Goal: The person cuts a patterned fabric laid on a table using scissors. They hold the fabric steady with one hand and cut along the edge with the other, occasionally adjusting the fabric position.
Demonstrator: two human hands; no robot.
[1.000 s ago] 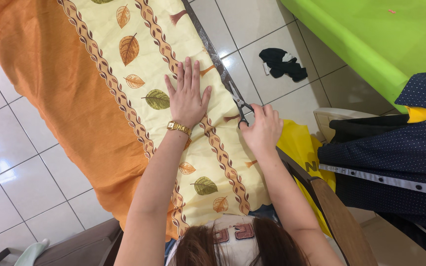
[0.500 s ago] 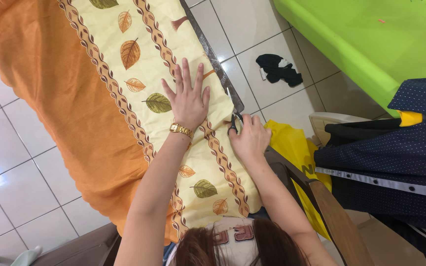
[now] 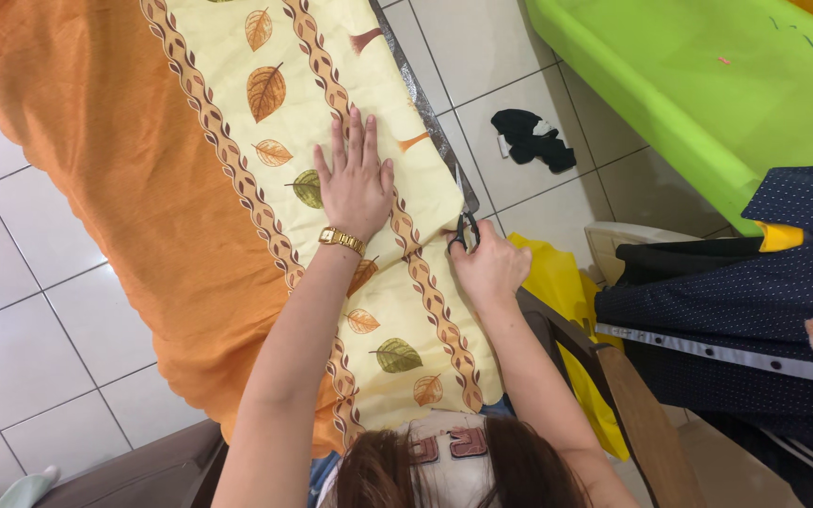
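A cream cloth point(image 3: 331, 103) printed with leaves and brown wavy bands, with an orange border at its left, lies stretched over a narrow table. My left hand point(image 3: 355, 183), with a gold watch on the wrist, presses flat on the cloth, fingers spread. My right hand point(image 3: 489, 266) grips black-handled scissors point(image 3: 464, 218) at the cloth's right edge, the blades pointing away from me along the table's grey edge point(image 3: 425, 103).
A bright green plastic surface point(image 3: 708, 85) fills the top right. A black rag point(image 3: 531, 137) lies on the white tiled floor. Yellow plastic point(image 3: 557, 282), a wooden chair point(image 3: 642, 414) and dark dotted garments point(image 3: 736, 301) sit at my right.
The scissors have drawn back towards me along the cloth's right edge, and my right hand with them. My left hand has stayed pressed on the cloth.
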